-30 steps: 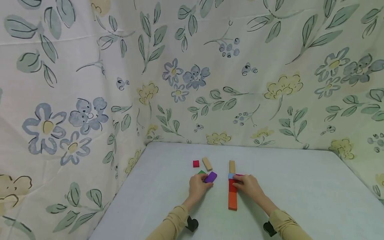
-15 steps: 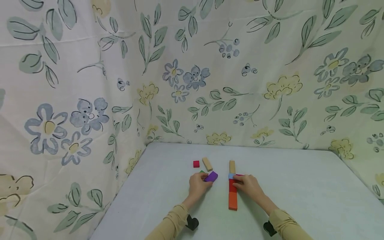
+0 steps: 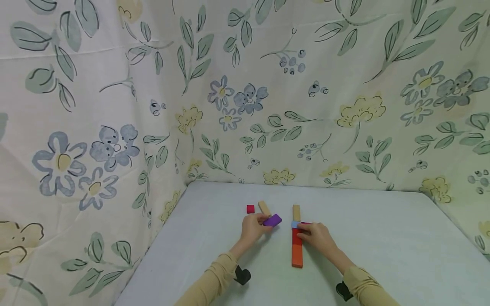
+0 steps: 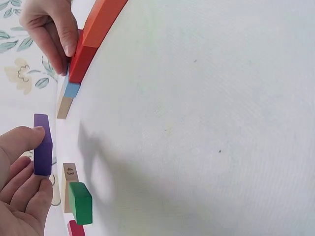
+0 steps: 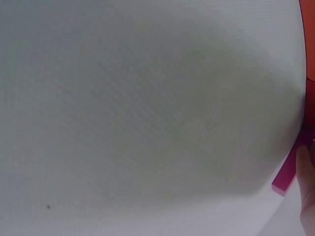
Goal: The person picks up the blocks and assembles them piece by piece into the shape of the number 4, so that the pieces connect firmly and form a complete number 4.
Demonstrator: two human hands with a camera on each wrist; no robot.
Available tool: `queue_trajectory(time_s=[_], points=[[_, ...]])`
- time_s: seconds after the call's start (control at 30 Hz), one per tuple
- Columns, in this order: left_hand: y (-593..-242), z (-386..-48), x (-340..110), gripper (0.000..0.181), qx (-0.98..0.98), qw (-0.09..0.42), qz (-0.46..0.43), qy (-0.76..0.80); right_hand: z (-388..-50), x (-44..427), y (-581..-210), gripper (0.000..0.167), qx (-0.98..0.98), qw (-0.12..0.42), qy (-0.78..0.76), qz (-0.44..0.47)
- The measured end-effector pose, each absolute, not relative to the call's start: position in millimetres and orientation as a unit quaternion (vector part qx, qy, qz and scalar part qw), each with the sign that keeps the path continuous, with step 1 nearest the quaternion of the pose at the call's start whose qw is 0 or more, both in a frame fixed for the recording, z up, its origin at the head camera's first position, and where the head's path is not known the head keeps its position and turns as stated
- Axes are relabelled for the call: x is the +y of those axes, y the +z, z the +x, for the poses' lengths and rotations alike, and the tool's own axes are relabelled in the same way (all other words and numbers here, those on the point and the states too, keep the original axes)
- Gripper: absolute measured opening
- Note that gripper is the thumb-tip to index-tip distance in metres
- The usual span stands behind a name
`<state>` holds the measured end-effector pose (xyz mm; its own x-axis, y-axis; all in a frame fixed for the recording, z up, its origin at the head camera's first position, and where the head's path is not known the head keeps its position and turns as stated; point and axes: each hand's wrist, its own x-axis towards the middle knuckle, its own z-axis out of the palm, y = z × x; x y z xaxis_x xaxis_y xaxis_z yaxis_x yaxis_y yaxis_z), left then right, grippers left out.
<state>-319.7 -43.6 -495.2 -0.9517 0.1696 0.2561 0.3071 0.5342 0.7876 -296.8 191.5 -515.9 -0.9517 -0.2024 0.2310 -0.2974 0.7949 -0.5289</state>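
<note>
My left hand [image 3: 252, 227] pinches a purple block [image 3: 272, 220] between thumb and fingers. In the left wrist view that purple block [image 4: 43, 145] is raised above the table. My right hand [image 3: 317, 236] is at a line of blocks, its fingers around a magenta block [image 5: 290, 169] that juts out to the right. The line runs from a natural wood block [image 3: 296, 212] through a light blue block [image 3: 294, 224] and a red block [image 3: 297, 237] to an orange block [image 3: 297, 256] nearest me. My right thumb and fingertips also touch this line.
Left of the line lie a small red block [image 3: 250, 208] and a loose wood block [image 3: 263, 207]. A green block [image 4: 81, 202] shows in the left wrist view; the left hand hides it from the head. Floral cloth [image 3: 249, 140] hangs behind the white table [image 3: 363, 221].
My left hand has moved up and slightly right with the purple block, covering the green block in the head view. The right hand and the line of blocks stay as they were.
</note>
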Motion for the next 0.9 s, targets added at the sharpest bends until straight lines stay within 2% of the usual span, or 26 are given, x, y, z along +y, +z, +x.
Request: queue_trajectory(time_s=[0.53, 0.9], points=[[-476, -339, -53, 0.036, -0.859, 0.0, -0.175, -0.482, -298, 191, -517, 0.033, -0.941, 0.093, 0.292, 0.141], [-462, -351, -56, 0.04, -0.858, -0.044, -0.246, -0.449, -296, 190, -517, 0.033, -0.942, 0.092, 0.3, 0.123]])
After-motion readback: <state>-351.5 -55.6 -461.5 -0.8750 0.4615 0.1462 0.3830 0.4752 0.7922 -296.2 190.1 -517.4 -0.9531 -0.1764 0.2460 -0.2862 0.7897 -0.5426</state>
